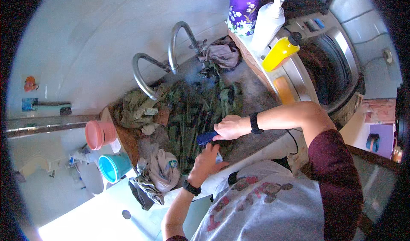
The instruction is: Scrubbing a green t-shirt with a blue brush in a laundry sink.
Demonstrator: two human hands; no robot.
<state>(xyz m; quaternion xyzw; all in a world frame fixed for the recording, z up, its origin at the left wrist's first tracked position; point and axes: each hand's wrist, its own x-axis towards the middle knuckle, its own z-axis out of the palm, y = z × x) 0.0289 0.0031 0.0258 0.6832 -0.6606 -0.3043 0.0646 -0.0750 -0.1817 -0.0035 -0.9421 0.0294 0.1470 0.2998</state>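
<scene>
My right hand [228,128] grips a dark blue brush [206,138] above a wet, dark green garment [189,122] spread in a wide wash basin [253,84]. The brush's underside is hidden. Close by, my left hand [206,164] is over the lower part of the garment, its fingertips near the brush and its thumb spread away. Between that thumb and the fingers shows a small pale blue and white thing [219,158]; whether the hand holds it is unclear.
Two curved metal taps [174,45] [141,76] reach over the basin. Crumpled cloths [141,109] lie at its left, a bundled pale cloth [163,170] nearer. Pink [101,134] and turquoise [114,167] buckets stand left. A yellow bottle [280,53] lies beside the washing machine [330,68].
</scene>
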